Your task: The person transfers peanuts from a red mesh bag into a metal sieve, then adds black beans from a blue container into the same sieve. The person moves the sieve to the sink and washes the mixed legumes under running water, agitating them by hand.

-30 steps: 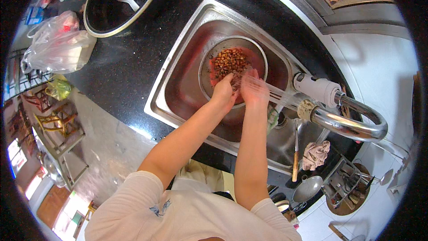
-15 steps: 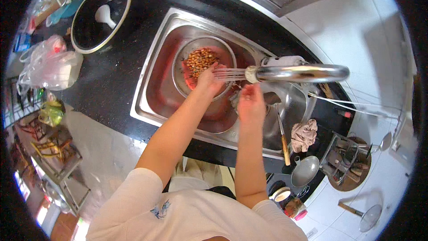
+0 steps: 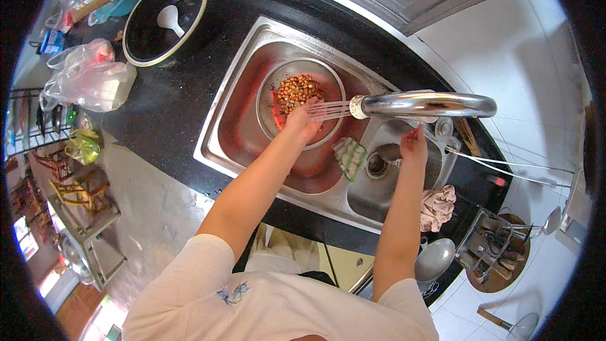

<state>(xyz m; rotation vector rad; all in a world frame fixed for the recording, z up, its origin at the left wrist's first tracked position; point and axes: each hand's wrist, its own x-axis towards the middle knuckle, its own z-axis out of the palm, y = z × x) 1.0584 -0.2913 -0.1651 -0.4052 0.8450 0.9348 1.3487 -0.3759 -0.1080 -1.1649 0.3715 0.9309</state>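
Under the running water, my left hand (image 3: 303, 121) reaches over a round metal bowl (image 3: 266, 87) with its fingers extended, at the edge of a heap of brown beans or nuts (image 3: 295, 91). Reddish liquid shows beside the heap. The stream falls from the curved chrome faucet (image 3: 429, 105) onto and past my fingers. My right hand (image 3: 413, 145) is over the smaller basin's right side, below the faucet, fingers loosely bent and apart; I see nothing in them. A green-and-white scrubbing cloth (image 3: 350, 158) lies on the divider between the basins.
The steel double sink (image 3: 211, 142) is set in a black counter. A pinkish cloth (image 3: 437, 208) and a metal ladle or pan (image 3: 434, 259) lie at right. A round black lid or tray (image 3: 142, 36) holding a white spoon (image 3: 169, 19), and plastic bags (image 3: 88, 79), are at left.
My right hand has moved right, from above the scrubbing cloth to the small basin's far side, uncovering the cloth and drain. My left hand stays in the stream. The wooden-handled tool is now mostly hidden.
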